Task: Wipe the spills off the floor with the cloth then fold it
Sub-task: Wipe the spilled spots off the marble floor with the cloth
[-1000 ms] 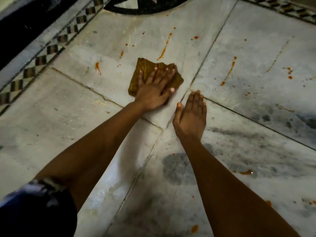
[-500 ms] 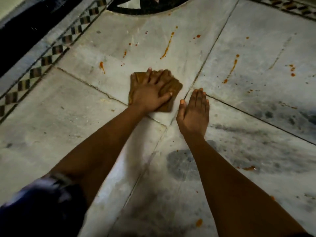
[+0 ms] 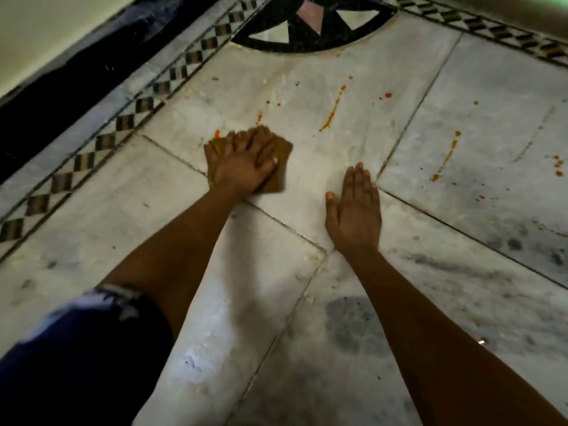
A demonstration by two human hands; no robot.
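A folded brown cloth [image 3: 281, 161] lies flat on the marble floor [image 3: 92, 241]. My left hand [image 3: 242, 164] presses down on it with fingers spread, covering most of it. My right hand [image 3: 353, 210] rests palm down on the bare floor to the right of the cloth, fingers together, holding nothing. Orange spills mark the floor: a long streak [image 3: 332, 113] beyond the cloth, a small spot [image 3: 217, 133] at the cloth's far left corner, another streak [image 3: 447, 156] to the right, and scattered drops [image 3: 558, 164] at the far right.
A checkered tile border [image 3: 123, 124] runs along the left, with a dark strip and a wall beyond it. A black inlay pattern [image 3: 307, 29] sits at the top. My dark blue sleeve [image 3: 76, 348] fills the lower left. Grey stains [image 3: 350, 327] mark the near tiles.
My left hand has slid the cloth toward me and to the left, away from the long streak. My right hand stays planted on the floor, and the gap between the hands has widened.
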